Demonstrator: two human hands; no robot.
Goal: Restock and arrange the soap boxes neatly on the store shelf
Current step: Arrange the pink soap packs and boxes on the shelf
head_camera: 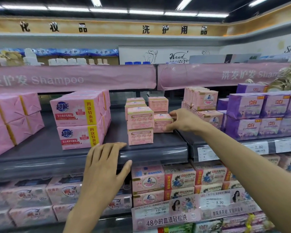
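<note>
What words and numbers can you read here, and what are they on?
"Shampoo": pink banner.
"Hand": white wall sign.
"超能": big pink soap packs.
"立白": purple boxes.
"7.80": shelf price tag.
"12.90": lower price tag.
"9.90": neighbouring price tag.
"48小时血渍轻松洗": lower shelf strip.
Print on small pink soap boxes: too blurred.

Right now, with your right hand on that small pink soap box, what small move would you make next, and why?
Probably draw the small pink box forward until its face lines up with the front stack beside it. The right hand grips it, and it sits further back on the shelf than that stack. The left hand rests open on the shelf's edge.
</note>
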